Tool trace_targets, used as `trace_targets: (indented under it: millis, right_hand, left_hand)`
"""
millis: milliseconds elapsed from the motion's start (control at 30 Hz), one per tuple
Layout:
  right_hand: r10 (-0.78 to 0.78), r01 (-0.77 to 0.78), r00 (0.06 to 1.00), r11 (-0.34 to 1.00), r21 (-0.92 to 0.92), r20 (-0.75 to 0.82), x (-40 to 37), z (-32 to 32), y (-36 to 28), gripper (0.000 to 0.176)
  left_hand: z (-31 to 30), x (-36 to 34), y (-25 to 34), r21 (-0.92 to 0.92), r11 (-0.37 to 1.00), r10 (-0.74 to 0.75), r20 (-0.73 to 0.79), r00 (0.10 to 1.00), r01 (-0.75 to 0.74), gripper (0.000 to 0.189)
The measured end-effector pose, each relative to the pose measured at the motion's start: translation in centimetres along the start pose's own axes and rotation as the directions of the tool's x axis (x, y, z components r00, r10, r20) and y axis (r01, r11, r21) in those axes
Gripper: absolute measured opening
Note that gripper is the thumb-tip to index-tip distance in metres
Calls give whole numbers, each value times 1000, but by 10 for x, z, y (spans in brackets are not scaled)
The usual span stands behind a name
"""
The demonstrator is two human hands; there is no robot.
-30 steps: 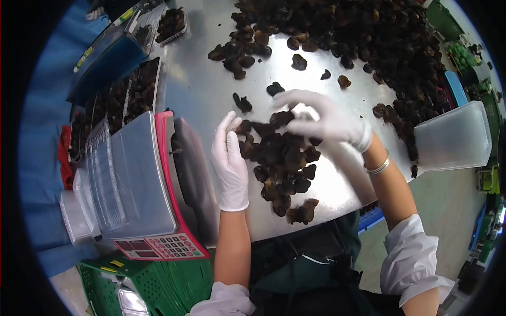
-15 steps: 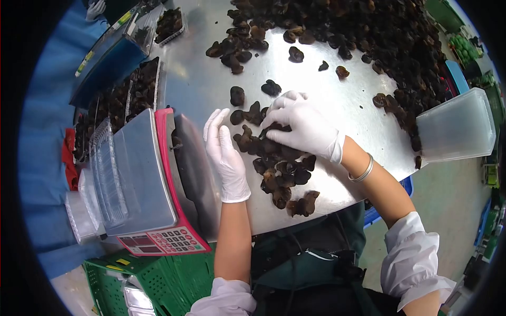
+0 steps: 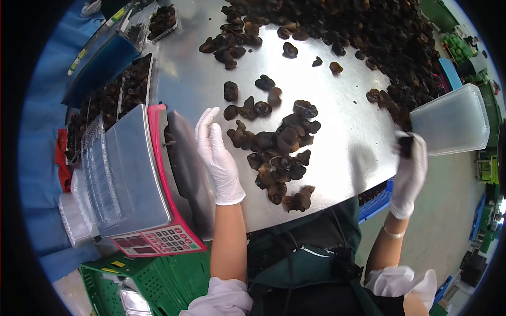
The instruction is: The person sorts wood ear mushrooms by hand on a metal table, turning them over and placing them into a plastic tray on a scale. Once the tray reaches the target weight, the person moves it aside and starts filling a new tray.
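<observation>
My left hand point(image 3: 220, 166), in a white glove, is held edge-down over the metal table point(image 3: 337, 95). Its fingers are stretched out and nothing is in them. To its right lies a loose cluster of dark brown wood ear mushrooms point(image 3: 287, 139), several pieces overlapping. At the table's right edge, my gloved right hand point(image 3: 412, 176) is closed on a dark wood ear mushroom point(image 3: 405, 146). Motion blurs that hand slightly. Just above and to the right of it stands a translucent plastic tub point(image 3: 450, 124).
A large mushroom heap point(image 3: 379, 47) covers the table's far right. On the left are a pink-edged digital scale point(image 3: 134, 181) with a clear plastic tray point(image 3: 100, 174) on it and filled trays point(image 3: 134, 87) behind. A green crate point(image 3: 163, 279) and a blue basket point(image 3: 377, 204) sit below.
My right hand has moved from the mushroom cluster to the right edge of the table, carrying a dark piece. The left hand stays beside the cluster, still stretched out.
</observation>
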State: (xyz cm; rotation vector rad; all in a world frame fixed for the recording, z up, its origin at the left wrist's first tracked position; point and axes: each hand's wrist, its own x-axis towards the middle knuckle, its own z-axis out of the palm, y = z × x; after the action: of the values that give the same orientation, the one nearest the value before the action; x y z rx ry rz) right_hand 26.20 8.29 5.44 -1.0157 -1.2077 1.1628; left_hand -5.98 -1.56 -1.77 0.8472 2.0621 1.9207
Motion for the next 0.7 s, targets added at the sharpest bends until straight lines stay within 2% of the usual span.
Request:
trace_targets:
  millis: [33, 67, 100, 167, 200, 267, 300, 333, 367, 433, 467, 500, 533, 567, 600, 633, 700]
  right_hand:
    - [-88, 85, 988, 996, -29, -126, -5, -29, 6, 27]
    - [-215, 168, 956, 959, -229, -200, -14, -54, 13, 27]
    - [-305, 125, 887, 881, -457, -346, -24, -65, 12, 29]
    - [-336, 72, 821, 863, -500, -462, -37, -75, 10, 27]
    - [-333, 66, 817, 865, -498, -470, -40, -77, 7, 27]
    - [-212, 14, 944, 794, -608, -255, -48, -76, -2, 25]
    - [-126, 22, 981, 823, -568, -146, -51, -65, -6, 21]
    - [-105, 65, 994, 815, -576, -36, -55, -46, -10, 14]
    - [17, 51, 994, 802, -595, 109, -58, -36, -11, 12]
    - [187, 127, 848, 837, -533, 496, -65, 7, -19, 23]
    - [184, 230, 741, 834, -501, 646, -66, 26, -18, 38]
    - [121, 308, 682, 847, -433, 721, -73, 42, -2, 57]
    - [187, 409, 580, 775, -482, 793, -74, 54, 0, 70]
    - [51, 545, 564, 727, -418, 824, -79, 69, 10, 65]
    - [29, 588, 571, 683, -433, 821, -83, 79, 21, 63]
    - [7, 628, 576, 636, -448, 817, -86, 86, 31, 61]
    - [-51, 644, 615, 608, -465, 787, -77, 95, 48, 52]
  left_hand:
    - [1, -1, 4, -13, 1000, 4, -13, 1000, -4, 34]
    - [1, -3, 8, -24, 1000, 8, -24, 1000, -9, 34]
    - [0, -5, 12, -22, 1000, 5, -16, 1000, -5, 34]
    - [-3, -11, 23, 64, 978, 200, -44, 979, -197, 34]
    - [-5, -18, 31, 62, 978, 203, -56, 978, -199, 33]
    - [-14, -36, 33, 99, 972, 217, -23, 976, -214, 33]
    - [-19, -46, 34, 133, 965, 229, -4, 973, -226, 33]
    - [-24, -56, 37, 185, 953, 243, 13, 970, -241, 30]
    - [-28, -66, 39, 187, 951, 246, 16, 969, -244, 30]
    - [-36, -82, 40, 155, 974, 164, 21, 986, -166, 26]
    - [-40, -86, 39, 165, 974, 148, 46, 988, -154, 26]
    - [-43, -90, 41, 162, 974, 152, 59, 987, -159, 26]
    - [-45, -92, 42, 208, 966, 137, 94, 986, -154, 27]
    - [-47, -93, 43, 254, 956, 121, 128, 984, -150, 27]
    - [-46, -93, 44, 293, 941, 123, 164, 979, -168, 28]
    - [-43, -93, 46, 326, 938, 50, 206, 977, -116, 27]
    - [-34, -93, 43, 406, 895, 91, 241, 966, -186, 29]
